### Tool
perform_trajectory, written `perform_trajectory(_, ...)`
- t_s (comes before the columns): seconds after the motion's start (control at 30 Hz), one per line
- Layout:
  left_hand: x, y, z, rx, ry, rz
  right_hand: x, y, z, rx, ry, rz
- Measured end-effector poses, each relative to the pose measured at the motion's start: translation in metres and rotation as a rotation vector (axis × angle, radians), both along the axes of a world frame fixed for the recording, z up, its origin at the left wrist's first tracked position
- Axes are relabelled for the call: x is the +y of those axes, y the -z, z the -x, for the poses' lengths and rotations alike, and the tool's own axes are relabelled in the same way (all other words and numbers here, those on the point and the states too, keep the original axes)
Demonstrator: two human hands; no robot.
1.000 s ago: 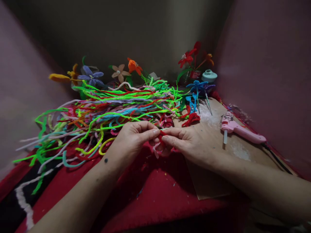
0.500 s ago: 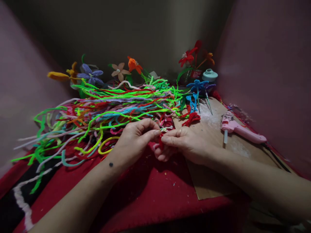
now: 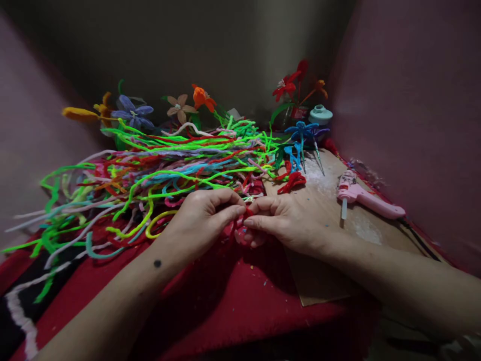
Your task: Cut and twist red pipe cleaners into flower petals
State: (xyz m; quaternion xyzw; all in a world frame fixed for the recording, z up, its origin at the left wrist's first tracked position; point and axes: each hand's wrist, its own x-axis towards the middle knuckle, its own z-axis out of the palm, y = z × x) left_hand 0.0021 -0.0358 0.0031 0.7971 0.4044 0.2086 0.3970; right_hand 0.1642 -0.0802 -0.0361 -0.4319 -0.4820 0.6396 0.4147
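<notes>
Near the middle of the view, my left hand [image 3: 214, 213] and my right hand [image 3: 274, 220] meet fingertip to fingertip. Both pinch a small red fuzzy piece [image 3: 248, 213], mostly hidden by the fingers, so its shape is unclear. Just behind the hands lies a big heap of fuzzy stems [image 3: 188, 155] in green, pink, red, blue and yellow. A bent red fuzzy piece [image 3: 292, 182] rests beyond my right hand on a wooden board [image 3: 330, 281].
A pink glue gun [image 3: 370, 200] lies on the board at right, its cable trailing off. Fuzzy flowers [image 3: 133, 114] stand along the back, with blue ones [image 3: 301, 131] at right near a pale blue container [image 3: 320, 115]. Red cloth [image 3: 240, 311] covers the table.
The view has shifted slightly, moving the surroundings left. My hands stay pinched together, and a little more of the red piece shows between them.
</notes>
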Motion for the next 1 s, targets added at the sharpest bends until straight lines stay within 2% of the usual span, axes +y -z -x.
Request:
perform_trajectory(0.1,-0.001,0.001,-0.001,-0.061,-0.034,0.187,0.000,0.001,0.001,-0.001,0.002,0.016)
perform_trajectory(0.27,0.001,0.013,-0.003,-0.305,-0.084,0.484,0.001,-0.002,0.000,0.013,0.009,0.003)
perform_trajectory(0.4,0.001,0.017,-0.006,-0.349,-0.103,0.550,0.001,-0.002,-0.001,0.003,0.010,0.008)
perform_trajectory(0.6,0.000,0.015,-0.009,-0.352,-0.135,0.493,0.004,-0.001,-0.003,0.046,-0.011,0.048)
perform_trajectory(0.73,0.000,0.013,-0.008,-0.225,-0.113,0.375,0.006,0.001,-0.005,-0.026,-0.048,0.063)
perform_trajectory(0.8,0.000,0.014,-0.008,-0.174,-0.111,0.266,0.007,0.003,-0.005,-0.047,-0.056,0.057)
perform_trajectory(0.93,-0.001,0.019,-0.010,-0.132,-0.104,-0.065,0.006,0.007,-0.005,-0.043,-0.038,0.021)
perform_trajectory(1.0,-0.002,0.022,-0.011,-0.134,-0.084,-0.165,0.006,0.008,-0.005,-0.025,-0.032,0.021)
